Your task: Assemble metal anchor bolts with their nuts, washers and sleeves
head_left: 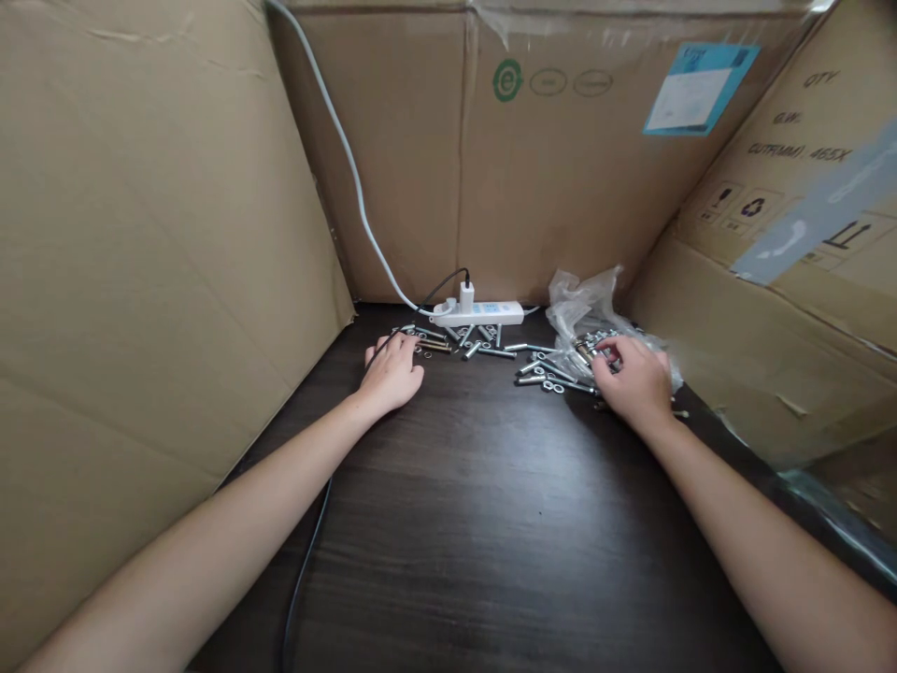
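My left hand (392, 374) lies palm down at the left end of a spread of bolts (471, 350), fingers stretched forward and apart. A thin black cable (306, 561) runs by its fingers and under my forearm. Brass-coloured bolts (435, 346) and small rings lie just beside the fingertips. My right hand (636, 376) is over a clear plastic bag (581, 304) with shiny nuts and bolts at its mouth. Its thumb and fingers are curled together at a brass-coloured piece (583, 351); what they pinch is too small to tell. Silver bolts (561, 376) and nuts (559, 389) lie left of it.
A white power strip (501, 313) with a charger (466, 297) plugged in sits against the back cardboard box (392, 112). Its white cord (350, 159) rises up left. More boxes wall the left (140, 234) and right (805, 346) of the dark wooden table (491, 542).
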Demonstrator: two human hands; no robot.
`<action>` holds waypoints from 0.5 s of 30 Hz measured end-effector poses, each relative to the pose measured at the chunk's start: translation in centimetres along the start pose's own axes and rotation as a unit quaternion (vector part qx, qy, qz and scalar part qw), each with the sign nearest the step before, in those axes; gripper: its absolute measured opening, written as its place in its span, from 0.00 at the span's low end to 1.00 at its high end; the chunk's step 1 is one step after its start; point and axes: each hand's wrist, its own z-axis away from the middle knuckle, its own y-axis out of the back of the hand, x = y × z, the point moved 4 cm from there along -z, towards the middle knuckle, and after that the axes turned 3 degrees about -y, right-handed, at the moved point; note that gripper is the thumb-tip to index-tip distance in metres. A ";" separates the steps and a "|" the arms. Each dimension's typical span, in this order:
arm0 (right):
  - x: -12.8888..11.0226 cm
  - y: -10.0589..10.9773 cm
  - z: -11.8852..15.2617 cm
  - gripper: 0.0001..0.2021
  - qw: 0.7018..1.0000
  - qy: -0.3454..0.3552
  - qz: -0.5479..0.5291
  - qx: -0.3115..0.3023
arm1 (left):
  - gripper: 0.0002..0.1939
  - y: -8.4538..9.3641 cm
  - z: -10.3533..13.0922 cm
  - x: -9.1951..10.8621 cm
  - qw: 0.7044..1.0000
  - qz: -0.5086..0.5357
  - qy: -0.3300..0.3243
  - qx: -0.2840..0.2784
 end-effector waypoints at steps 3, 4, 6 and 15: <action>-0.2 0.0 0.1 0.08 1.000 0.013 -0.003 0.008 | 0.24 -0.2 -0.2 -0.3 1.000 -0.005 0.004 -0.006; -0.3 0.1 0.1 0.08 1.000 0.016 -0.004 0.010 | 0.23 -0.2 -0.3 -0.4 1.000 -0.005 0.008 -0.007; -0.4 0.1 0.1 0.08 1.000 0.025 -0.006 0.012 | 0.20 -0.3 -0.4 -0.6 1.000 -0.002 0.026 -0.010; -0.8 0.0 0.2 0.08 0.998 0.052 -0.025 0.006 | 0.20 -0.7 -0.7 -1.2 0.998 0.032 0.054 -0.005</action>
